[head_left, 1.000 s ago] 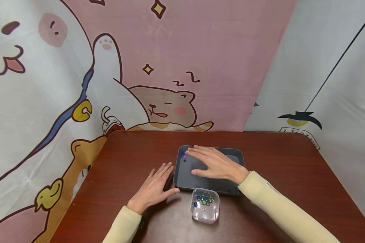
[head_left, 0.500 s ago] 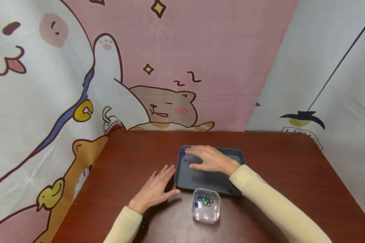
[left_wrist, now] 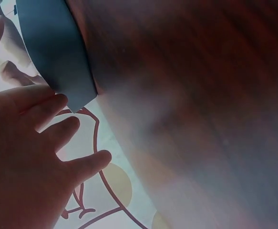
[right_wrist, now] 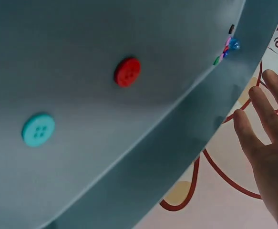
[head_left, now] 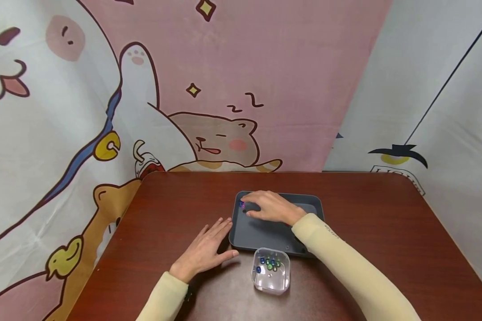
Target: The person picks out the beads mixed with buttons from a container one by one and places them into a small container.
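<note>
My right hand hovers palm down over the dark grey tray, fingers slightly bent and apart. Its fingertips are closest to a cluster of tiny blue and pink pieces in the tray's far left corner; the right wrist view also shows green and red among them. That view shows a red button and a teal button lying flat in the tray. With fingers spread, my left hand lies beside the tray's left edge, holding nothing. Whether its fingertips touch the rim, I cannot tell.
Just in front of the tray stands a clear plastic box with several blue and green glassy beads. Small dark spots lie in the tray near its corners. Beneath everything is a reddish-brown table, with a cartoon-printed cloth behind it.
My right hand has lowered and shifted left toward the tray's far left corner, its fingers bending more. A bit of red shows below the wrist. My left hand stays nearly still.
</note>
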Available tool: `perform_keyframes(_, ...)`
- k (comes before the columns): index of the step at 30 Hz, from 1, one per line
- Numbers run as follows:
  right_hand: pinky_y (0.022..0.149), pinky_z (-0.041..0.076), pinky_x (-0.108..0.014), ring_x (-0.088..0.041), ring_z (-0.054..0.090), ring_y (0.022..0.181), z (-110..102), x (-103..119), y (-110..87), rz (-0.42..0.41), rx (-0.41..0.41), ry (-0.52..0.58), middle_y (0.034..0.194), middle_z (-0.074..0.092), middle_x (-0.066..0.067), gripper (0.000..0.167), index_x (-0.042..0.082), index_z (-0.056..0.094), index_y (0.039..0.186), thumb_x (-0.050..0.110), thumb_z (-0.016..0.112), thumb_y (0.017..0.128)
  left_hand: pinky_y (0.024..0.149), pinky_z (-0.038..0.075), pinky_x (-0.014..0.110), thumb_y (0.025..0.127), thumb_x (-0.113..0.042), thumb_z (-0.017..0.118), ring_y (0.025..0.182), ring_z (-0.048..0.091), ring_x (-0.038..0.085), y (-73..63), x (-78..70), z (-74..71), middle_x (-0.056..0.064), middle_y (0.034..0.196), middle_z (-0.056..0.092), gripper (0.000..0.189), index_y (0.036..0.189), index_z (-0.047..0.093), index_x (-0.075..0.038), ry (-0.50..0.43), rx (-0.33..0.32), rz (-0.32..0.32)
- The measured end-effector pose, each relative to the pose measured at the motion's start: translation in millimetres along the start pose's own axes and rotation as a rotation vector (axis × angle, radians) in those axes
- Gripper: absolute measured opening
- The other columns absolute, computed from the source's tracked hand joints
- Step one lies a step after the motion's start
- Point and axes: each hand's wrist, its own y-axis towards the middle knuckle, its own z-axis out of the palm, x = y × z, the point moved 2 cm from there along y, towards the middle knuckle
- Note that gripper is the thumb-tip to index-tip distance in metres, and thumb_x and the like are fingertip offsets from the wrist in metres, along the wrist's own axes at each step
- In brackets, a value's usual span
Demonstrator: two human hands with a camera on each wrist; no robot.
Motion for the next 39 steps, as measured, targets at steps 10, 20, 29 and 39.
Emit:
perform_keyframes(10, 0.112, 0.044, -0.049, -0.029, 0.058, 0.134, 11, -6, 10.5, 0.027, -0.007, 0.007, 0.142, 0.063, -0.011, 0.045, 0.009, 0.065, 0.14, 0.027, 0.073, 0.099, 0.118, 0.028, 0.064, 0.096, -0.064, 0.062, 0.155, 0.029, 0.028, 1.6, 1.5, 0.8, 0.003, 0.166, 0.036, 0.086, 0.159, 0.043, -0.009, 0.009, 0.004, 0.005)
perform_keyframes(20, 0.113, 0.044, -0.045, -0.025, 0.058, 0.133, 21, -9, 17.8, 0.044, -0.01, 0.023, 0.14, 0.065, -0.009, 0.041, 0.009, 0.068, 0.138, 0.025, 0.072, 0.1, 0.119, 0.028, 0.063, 0.097, -0.064, 0.06, 0.155, 0.027, 0.026, 0.3, 1.2, -0.8, 0.001, 0.167, 0.034, 0.085, 0.16, 0.041, -0.011, 0.013, 0.017, 0.001)
perform_keyframes(29, 0.111, 0.046, -0.043, -0.024, 0.06, 0.132, 27, -10, 21.6, 0.042, -0.008, 0.055, 0.138, 0.067, -0.008, 0.037, 0.009, 0.068, 0.137, 0.02, 0.07, 0.101, 0.119, 0.027, 0.064, 0.097, -0.063, 0.061, 0.156, 0.025, 0.026, 0.5, 1.3, -1.4, 0.001, 0.167, 0.035, 0.084, 0.159, 0.042, -0.01, 0.002, 0.019, 0.003)
perform_keyframes(39, 0.111, 0.046, -0.043, -0.023, 0.06, 0.131, 31, -11, 24.0, 0.038, -0.001, 0.062, 0.137, 0.067, -0.008, 0.036, 0.009, 0.069, 0.135, 0.017, 0.071, 0.1, 0.119, 0.026, 0.064, 0.097, -0.062, 0.061, 0.156, 0.025, 0.028, 0.9, 1.4, -1.2, 0.002, 0.167, 0.034, 0.084, 0.159, 0.042, -0.009, -0.006, 0.029, 0.006)
